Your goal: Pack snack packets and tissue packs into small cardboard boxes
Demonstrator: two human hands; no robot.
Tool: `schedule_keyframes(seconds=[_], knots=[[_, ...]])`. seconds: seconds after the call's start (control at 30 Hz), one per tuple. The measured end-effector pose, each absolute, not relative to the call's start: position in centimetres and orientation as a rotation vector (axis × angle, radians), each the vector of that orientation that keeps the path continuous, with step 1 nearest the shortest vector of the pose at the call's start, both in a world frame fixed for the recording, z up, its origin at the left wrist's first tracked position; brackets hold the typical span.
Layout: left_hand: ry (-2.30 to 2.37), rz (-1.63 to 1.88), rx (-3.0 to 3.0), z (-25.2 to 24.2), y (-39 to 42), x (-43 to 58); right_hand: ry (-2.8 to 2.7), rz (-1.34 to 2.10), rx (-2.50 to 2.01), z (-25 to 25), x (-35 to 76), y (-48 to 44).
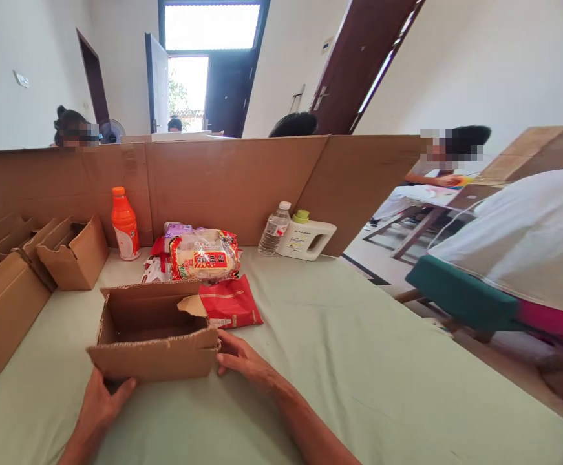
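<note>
An open-topped cardboard box (158, 361) stands on the table in front of me, and its visible inside looks bare. My left hand (101, 399) grips its lower left front corner, thumb along the front and the other fingers partly hidden by the box. On the opposite end, my right hand (243, 359) presses its fingers against the side wall near the front corner. Just behind the box lie a flat red packet (235, 303) and a clear, red-printed food package (203, 257).
Several cardboard boxes (7, 310) stand at the left. An orange bottle (125, 226), a clear plastic bottle (274, 231) and a white jug (305, 239) line the cardboard partition (233, 181). A pale green cloth covers the table (359, 361). A person (518, 239) sits at the right.
</note>
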State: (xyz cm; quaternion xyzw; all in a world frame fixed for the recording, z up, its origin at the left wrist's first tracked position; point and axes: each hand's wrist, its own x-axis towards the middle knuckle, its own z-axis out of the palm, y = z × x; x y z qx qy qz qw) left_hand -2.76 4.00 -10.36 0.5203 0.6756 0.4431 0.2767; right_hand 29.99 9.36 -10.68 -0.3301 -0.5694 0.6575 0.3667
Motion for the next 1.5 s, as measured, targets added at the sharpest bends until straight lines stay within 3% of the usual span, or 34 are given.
schedule_keyframes(seconds=[0.5,0.8,1.1,1.27,1.5], knots=[[1.815,1.170,1.504,-12.8,4.0,-3.1,-1.114,1.291,-1.194,-12.7,33.9,11.0],[1.714,1.261,1.650,-12.6,3.4,-4.2,-1.451,1.365,-0.986,-10.7,29.9,8.1],[1.655,1.262,1.739,-11.8,2.8,-4.1,-1.488,1.284,-1.150,-10.6,28.8,6.5],[1.579,1.350,1.800,-12.3,3.1,-3.9,-1.400,1.126,-1.333,-6.4,29.8,8.1],[1.528,1.347,1.826,-13.6,3.7,-4.0,-1.895,0.772,-1.655,-0.4,27.5,11.2]])
